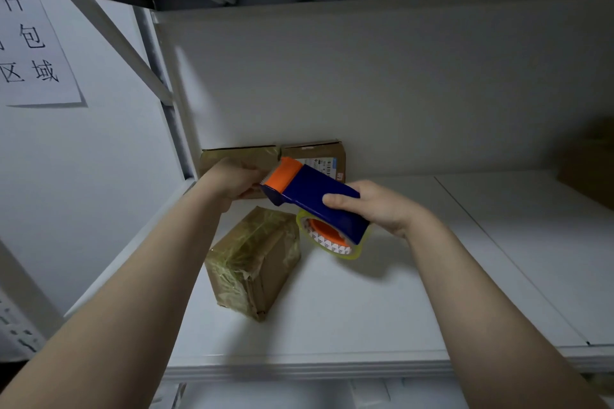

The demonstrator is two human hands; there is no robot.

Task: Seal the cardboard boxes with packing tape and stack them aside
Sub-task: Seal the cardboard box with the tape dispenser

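Three cardboard boxes sit on the white shelf (365,309): a wrapped box (255,262) lying askew at near centre, already glossy with tape, and two against the far wall, a far-left box (239,156) and a labelled box (315,156) touching it on the right. The right hand (378,209) grips the blue tape dispenser (315,196), thumb laid along its near face and the other fingers hidden behind it. It is tilted so the orange mouth points at the far-left box, with the tape roll (332,241) hanging below. The left hand (232,179) is curled against that box beside the mouth, probably to steady it. Whether its fingers pinch the tape end or the cardboard, I cannot tell.
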